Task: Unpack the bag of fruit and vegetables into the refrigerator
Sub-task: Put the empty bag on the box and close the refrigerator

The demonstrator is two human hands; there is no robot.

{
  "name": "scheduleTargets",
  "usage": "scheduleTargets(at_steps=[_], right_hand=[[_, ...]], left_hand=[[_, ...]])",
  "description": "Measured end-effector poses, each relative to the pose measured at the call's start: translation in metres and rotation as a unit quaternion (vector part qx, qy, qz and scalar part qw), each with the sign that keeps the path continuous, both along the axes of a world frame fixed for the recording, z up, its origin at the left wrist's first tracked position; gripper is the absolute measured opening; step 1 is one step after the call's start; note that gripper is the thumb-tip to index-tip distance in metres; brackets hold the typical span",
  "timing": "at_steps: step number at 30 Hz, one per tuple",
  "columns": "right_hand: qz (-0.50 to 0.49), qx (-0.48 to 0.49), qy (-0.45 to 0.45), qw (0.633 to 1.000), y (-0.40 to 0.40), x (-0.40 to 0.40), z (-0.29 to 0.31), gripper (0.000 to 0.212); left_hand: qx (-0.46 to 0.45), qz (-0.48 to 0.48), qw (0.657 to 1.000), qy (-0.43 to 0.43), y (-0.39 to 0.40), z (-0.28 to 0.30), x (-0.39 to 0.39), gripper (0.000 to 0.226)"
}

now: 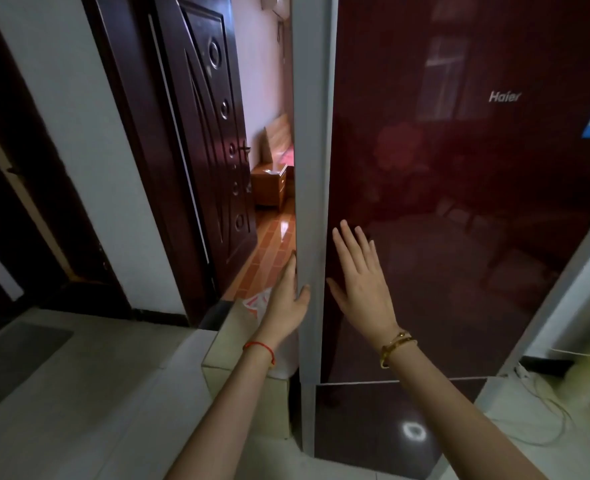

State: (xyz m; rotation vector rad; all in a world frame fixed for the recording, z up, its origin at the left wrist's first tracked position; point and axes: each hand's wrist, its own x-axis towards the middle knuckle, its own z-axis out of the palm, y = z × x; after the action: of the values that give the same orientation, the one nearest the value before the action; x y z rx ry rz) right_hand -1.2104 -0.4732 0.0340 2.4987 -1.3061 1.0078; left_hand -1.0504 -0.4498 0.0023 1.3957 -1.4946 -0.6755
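Fridge door point(459, 202) closed; left hand point(288, 299) hooks fingers round its edge, right hand point(359, 275) flat, fingers straight. Bag point(257, 303) waits just left. Judged step: opening; next, pull edge outward

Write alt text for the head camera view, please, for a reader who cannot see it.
Two bare hands meet a dark red refrigerator door: the left hand holds its grey side edge, the right hand lies flat and open on the glossy front. A plastic bag shows partly behind the left hand.

left hand point(288, 299) fingers behind refrigerator point(312, 202) edge, bag point(257, 301) mostly hidden
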Motion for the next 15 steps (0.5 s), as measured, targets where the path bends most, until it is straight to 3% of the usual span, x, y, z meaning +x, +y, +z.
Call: scheduleTargets(at_steps=[15], right_hand=[[-0.075,-0.007,0.053,0.996,-0.091,0.026,-0.001,0.086]], left_hand=[[-0.015,0.007,0.997,-0.07,-0.105,-0.004,0.03,0.08]])
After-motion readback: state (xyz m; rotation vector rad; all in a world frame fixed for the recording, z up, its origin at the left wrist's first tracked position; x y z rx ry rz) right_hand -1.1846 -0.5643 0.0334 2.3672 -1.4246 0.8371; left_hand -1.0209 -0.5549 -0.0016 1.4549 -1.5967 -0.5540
